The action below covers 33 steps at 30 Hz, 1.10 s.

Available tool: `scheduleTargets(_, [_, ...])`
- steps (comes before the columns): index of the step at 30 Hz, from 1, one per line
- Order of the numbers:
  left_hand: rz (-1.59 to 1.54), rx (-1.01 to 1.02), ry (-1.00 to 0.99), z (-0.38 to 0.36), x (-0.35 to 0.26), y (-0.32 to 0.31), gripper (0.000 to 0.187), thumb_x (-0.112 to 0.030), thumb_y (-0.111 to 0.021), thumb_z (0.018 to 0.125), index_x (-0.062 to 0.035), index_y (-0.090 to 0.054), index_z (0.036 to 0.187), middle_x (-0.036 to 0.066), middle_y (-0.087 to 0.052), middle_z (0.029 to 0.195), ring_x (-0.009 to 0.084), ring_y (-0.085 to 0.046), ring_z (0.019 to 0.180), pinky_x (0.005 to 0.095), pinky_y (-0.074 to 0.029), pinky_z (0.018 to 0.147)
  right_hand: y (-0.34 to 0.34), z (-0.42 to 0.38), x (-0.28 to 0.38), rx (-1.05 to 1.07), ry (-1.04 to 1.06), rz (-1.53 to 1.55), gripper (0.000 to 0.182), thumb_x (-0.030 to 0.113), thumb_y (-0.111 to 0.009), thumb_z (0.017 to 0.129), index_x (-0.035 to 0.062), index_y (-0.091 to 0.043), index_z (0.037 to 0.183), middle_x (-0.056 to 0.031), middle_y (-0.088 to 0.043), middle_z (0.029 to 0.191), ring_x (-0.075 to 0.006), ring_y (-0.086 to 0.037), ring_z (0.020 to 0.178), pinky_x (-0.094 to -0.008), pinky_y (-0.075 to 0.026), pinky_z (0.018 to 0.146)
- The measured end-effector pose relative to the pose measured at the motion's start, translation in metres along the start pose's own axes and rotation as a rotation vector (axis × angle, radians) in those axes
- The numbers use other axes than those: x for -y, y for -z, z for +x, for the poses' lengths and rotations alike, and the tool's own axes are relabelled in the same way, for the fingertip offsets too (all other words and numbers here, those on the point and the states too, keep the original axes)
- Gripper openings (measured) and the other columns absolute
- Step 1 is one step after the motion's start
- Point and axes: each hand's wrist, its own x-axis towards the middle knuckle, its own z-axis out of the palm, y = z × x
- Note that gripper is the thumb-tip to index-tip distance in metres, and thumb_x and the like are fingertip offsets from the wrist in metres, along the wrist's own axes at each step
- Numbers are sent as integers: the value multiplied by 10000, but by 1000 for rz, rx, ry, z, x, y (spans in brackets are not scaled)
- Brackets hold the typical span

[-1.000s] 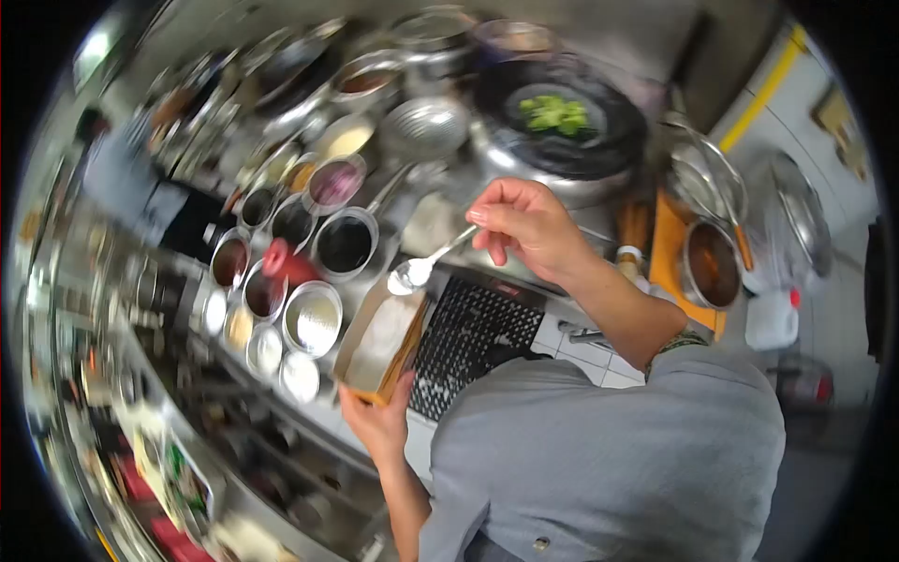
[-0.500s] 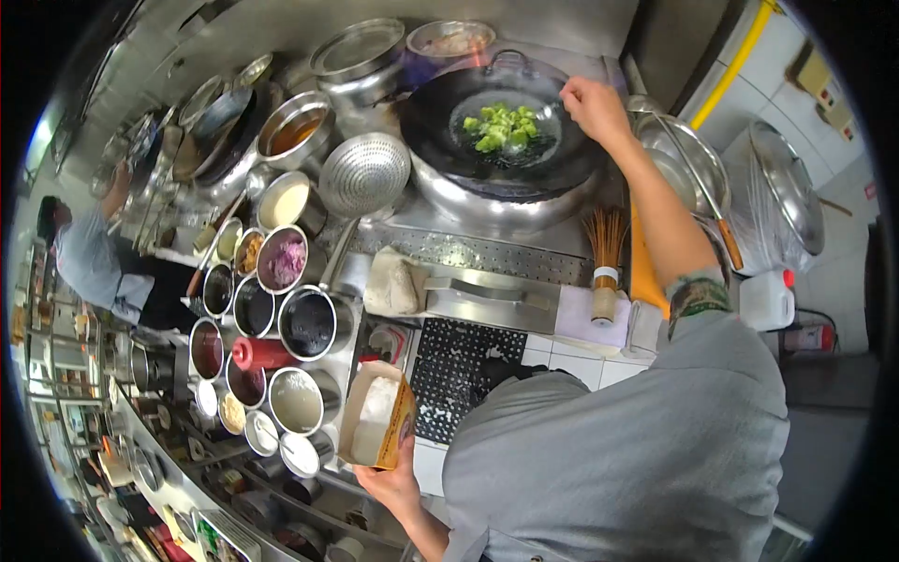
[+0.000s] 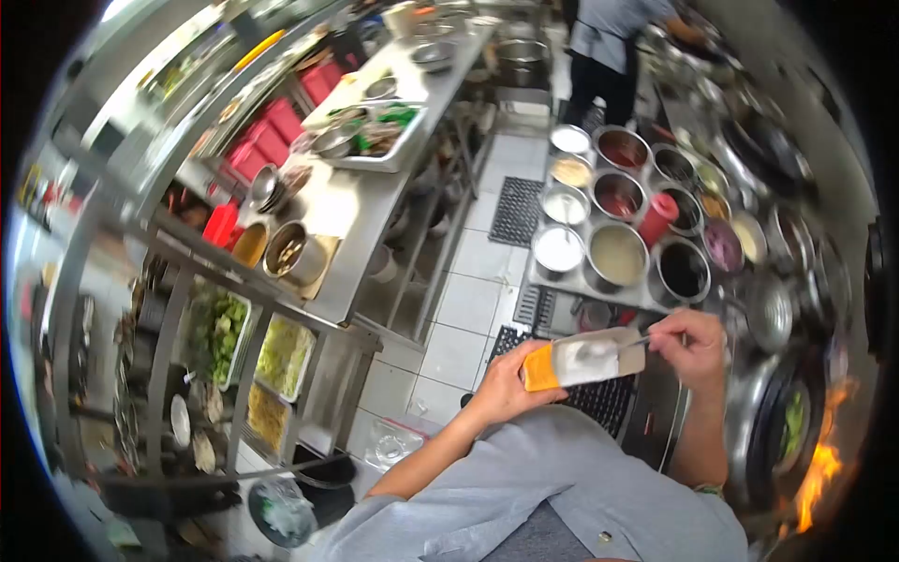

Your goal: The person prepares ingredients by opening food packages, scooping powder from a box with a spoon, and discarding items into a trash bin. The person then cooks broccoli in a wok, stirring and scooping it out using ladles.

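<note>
So, going off the open carton (image 3: pixel 582 363): to its left there's a decent gap over the tiled floor (image 3: pixel 465 300), running ahead until the steel prep table (image 3: pixel 361 234) walls off the far side. Straight ahead of it is packed: white tub (image 3: pixel 558 249), cloudy pot (image 3: pixel 616 255) and black sauce pot (image 3: pixel 681 272) rim to rim, pretty much, with a red bottle (image 3: pixel 659 217) sticking up behind. Right of it, my right hand (image 3: pixel 691 347) blocks that end, and beyond are the wok (image 3: pixel 760 440) and open flames (image 3: pixel 821 464).
</note>
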Motion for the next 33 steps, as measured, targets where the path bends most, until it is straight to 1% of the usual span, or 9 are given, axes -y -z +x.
scheduleTargets(3, [-59,-75,40,-29,17,55,654,-216,-916,680,-30,-607,1225,94,-692,1081,183,-663,1004,324,-515,908,-59,34,-11,180,-3,119,620,325,-911,669,15,-686,1156,-44,-638,1005,-124,-563,815,-256,-458,698])
scheduleTargets(6, [-95,-166,43,-54,25,116,680,-196,-927,667,-15,-598,1235,72,-691,1103,150,-647,1022,316,-504,924,-129,63,-12,337,-193,536,1199,535,-924,506,42,-410,1470,-66,-524,1273,-135,-510,1034,-298,-445,882])
scheduleTargets(9, [-122,-209,96,-75,30,167,687,-190,-927,667,-10,-596,1242,82,-688,1124,153,-648,1030,315,-502,932,-202,75,-2,618,-169,578,1109,355,-973,558,47,-416,1465,-108,-479,1417,-215,-437,1325,-395,-364,1094])
scheduleTargets(12, [-151,-233,81,-86,30,197,748,-180,-914,682,-10,-539,1307,96,-661,1193,166,-633,1078,321,-485,971,-272,84,24,694,234,197,918,246,-948,640,38,-481,1403,-110,-541,1375,-211,-486,1303,-386,-395,1093])
scheduleTargets(15, [-353,-382,29,-93,37,212,853,-154,-887,715,-20,-420,1415,109,-584,1324,203,-588,1174,357,-462,1025,-313,90,39,686,-295,667,753,194,-907,711,14,-526,1335,-104,-622,1278,-196,-584,1185,-355,-467,1027])
scheduleTargets(20, [-402,-595,-127,-105,36,232,908,-128,-815,804,-48,-276,1530,144,-440,1493,266,-466,1351,463,-434,1070,-356,148,35,572,-214,1009,651,100,-837,770,-9,-513,1324,-117,-650,1232,-201,-632,1108,-353,-515,969])
scheduleTargets(28, [243,-784,879,-238,289,228,643,-413,-740,836,39,-584,1265,243,-632,1268,334,-625,1167,384,-482,989,-333,355,74,31,190,839,533,132,-782,846,-12,-516,1285,-111,-650,1193,-184,-645,1037,-332,-536,928])
scheduleTargets(29, [335,-835,912,-274,343,208,509,-394,-721,862,28,-658,1140,190,-718,1033,319,-687,969,401,-526,872,-328,390,77,-53,276,792,527,140,-784,848,-15,-520,1277,-110,-651,1186,-179,-646,1027,-326,-539,917])
scheduleTargets(33, [-146,-814,1213,-362,402,149,438,-381,-682,896,26,-661,1057,148,-696,984,281,-683,854,386,-534,751,-314,546,82,-250,407,661,513,188,-815,828,-18,-555,1219,-93,-671,1127,-150,-649,965,-286,-540,855])
